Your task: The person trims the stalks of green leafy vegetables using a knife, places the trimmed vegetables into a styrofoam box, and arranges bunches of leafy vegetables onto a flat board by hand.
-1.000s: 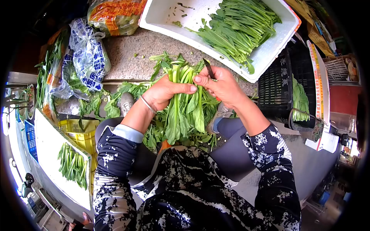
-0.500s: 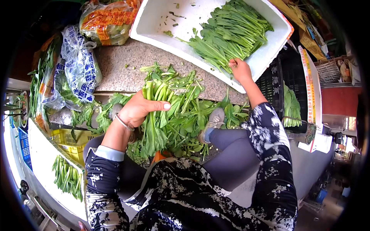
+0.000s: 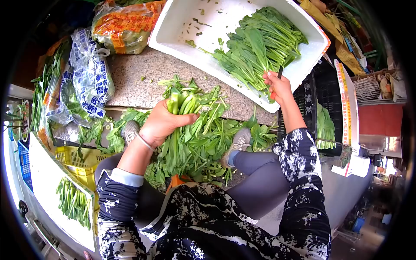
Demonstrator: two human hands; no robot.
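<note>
Left hand (image 3: 162,122) clamps a bunch (image 3: 186,103), likely keeping it even; right hand (image 3: 279,88), gripping a knife (image 3: 280,72), pinches far-right greens (image 3: 256,47).

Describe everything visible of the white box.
The white box looks like foam: thick-walled, open-topped, with an orange-red patch outside its right corner. It sits at a slant by the stone slab, its far side cut off by the picture's top edge. Inside, leafy greens lie piled toward the right, and small scraps dot the bare floor at left. The right grip is over its near-right edge; whether it touches the rim is unclear.
</note>
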